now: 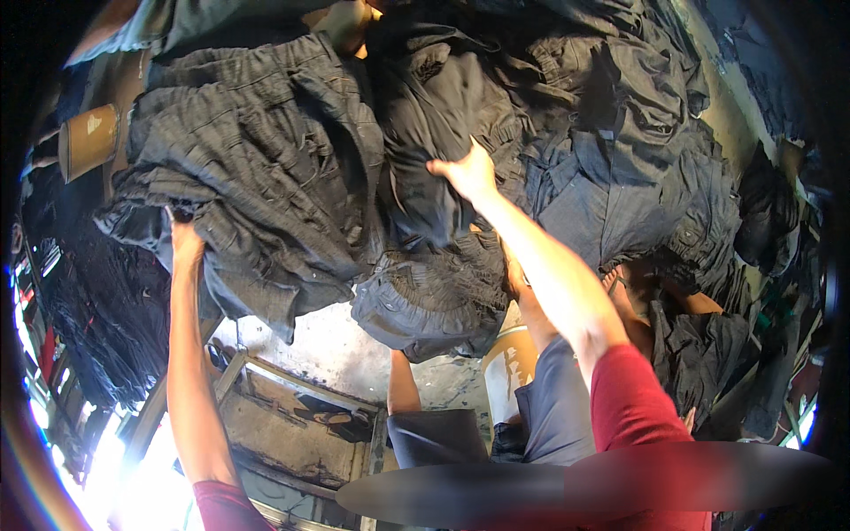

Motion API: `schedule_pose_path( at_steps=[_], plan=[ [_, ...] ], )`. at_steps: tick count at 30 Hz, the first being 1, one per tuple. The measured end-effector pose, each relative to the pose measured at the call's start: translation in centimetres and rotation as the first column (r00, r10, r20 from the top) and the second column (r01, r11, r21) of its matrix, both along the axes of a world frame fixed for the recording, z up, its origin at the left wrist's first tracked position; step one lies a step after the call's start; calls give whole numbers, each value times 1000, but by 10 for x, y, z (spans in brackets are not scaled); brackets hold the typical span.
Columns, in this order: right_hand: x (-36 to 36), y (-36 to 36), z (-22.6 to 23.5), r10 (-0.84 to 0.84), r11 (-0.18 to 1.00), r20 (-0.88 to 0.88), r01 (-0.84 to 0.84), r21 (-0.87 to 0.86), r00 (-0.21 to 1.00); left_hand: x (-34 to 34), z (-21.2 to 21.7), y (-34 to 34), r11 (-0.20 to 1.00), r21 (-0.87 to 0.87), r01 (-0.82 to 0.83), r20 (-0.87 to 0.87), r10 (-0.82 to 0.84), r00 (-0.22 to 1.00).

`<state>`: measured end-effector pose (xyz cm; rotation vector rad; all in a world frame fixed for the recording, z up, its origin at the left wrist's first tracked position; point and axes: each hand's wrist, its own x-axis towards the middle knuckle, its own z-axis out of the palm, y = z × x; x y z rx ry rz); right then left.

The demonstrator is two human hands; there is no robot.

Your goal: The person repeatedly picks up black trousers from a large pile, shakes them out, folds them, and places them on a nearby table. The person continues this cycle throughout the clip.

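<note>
My left hand (184, 237) grips the bunched lower left edge of a large dark grey garment (257, 168); its fingers are mostly covered by the cloth. The garment is creased, with gathered seams. In the middle, my right hand (471, 175) lies on a smooth black garment (429, 133), thumb stretched out to the left and fingers apart, some of them hard to make out. Below it, a dark garment with a gathered elastic waistband (425, 296) hangs over my lap area. More dark grey garments (611, 177) are heaped to the right.
A brown cylindrical container (88, 142) stands at far left. Beside my legs in grey shorts (558, 403) is a whitish-yellow bucket (509, 372). A metal-framed panel (283, 434) is at lower left. Another person's limb (343, 25) shows at the top; dark cloth piles line both sides.
</note>
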<state>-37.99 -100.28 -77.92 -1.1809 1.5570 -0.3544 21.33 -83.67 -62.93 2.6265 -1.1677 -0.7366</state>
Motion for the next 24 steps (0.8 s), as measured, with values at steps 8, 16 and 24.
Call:
schedule_pose_path(
  at_steps=[8,16,24],
  plan=[
    [-220,118,227,-330,922,85,301,244,940,-98,25,-54,959,-12,-282,-22,282,959],
    [-278,175,301,-504,773,-231,554,310,832,-151,76,-70,969,-219,-116,-3,118,993],
    [-277,194,433,-624,748,-4,599,284,781,-154,131,-28,974,-26,-225,-123,220,968]
  ],
)
